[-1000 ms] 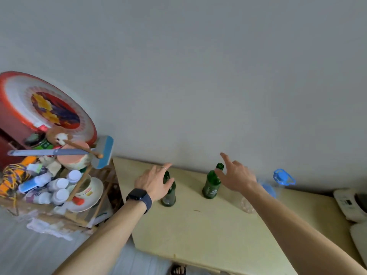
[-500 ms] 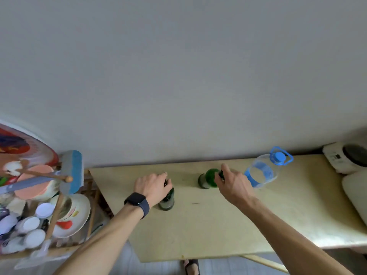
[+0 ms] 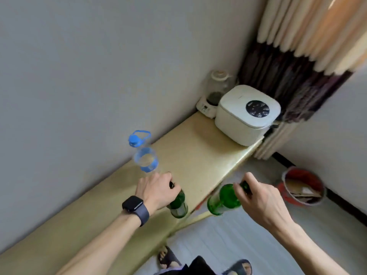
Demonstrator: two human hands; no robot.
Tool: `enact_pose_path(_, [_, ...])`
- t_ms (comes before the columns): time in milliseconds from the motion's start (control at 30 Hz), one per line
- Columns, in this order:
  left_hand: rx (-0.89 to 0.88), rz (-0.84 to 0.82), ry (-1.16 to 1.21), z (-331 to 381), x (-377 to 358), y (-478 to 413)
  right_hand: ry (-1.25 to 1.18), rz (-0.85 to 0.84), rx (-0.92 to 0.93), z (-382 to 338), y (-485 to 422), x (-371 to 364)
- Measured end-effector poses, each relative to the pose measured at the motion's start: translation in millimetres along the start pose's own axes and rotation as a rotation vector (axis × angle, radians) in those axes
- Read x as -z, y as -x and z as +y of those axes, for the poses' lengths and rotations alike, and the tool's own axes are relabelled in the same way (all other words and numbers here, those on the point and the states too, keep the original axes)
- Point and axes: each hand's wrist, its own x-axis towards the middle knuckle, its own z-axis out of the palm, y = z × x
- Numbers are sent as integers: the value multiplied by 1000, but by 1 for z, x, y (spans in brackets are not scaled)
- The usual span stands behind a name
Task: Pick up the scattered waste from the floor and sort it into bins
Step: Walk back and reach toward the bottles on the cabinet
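My left hand (image 3: 156, 190), with a dark watch on the wrist, grips the neck of a dark green glass bottle (image 3: 178, 205) that hangs at the front edge of the pale wooden table (image 3: 188, 155). My right hand (image 3: 258, 199) grips the neck of a second green glass bottle (image 3: 223, 200), tilted and held in the air past the table's edge. A clear plastic bottle with a blue cap and blue label (image 3: 144, 155) stands on the table by the wall. A red bin (image 3: 301, 187) holding cardboard sits on the floor at the right.
A white rice cooker (image 3: 248, 114) and a glass jar on a white base (image 3: 215, 92) stand at the table's far end. Striped curtains (image 3: 297, 56) hang in the corner. My sandalled feet (image 3: 168, 257) are on the pale floor below.
Both hands have closed on the green bottles and lifted them off the table toward its front edge. My view has swung right, bringing the rice cooker, curtains and red bin into sight.
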Motion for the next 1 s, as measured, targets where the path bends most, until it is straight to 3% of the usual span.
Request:
enact_pose_path(300, [-296, 26, -50, 302, -13, -70, 15, 258, -366, 243, 81, 117])
enact_pose_path(500, [-301, -97, -1, 459, -57, -111, 37, 280, -670, 362, 115, 156])
enact_pose_path(800, [-111, -412, 191, 623, -178, -182, -106, 197, -1001, 523, 88, 157])
enact_pose_path(1000, [142, -571, 353, 701, -255, -232, -351, -47, -1186, 640, 39, 108])
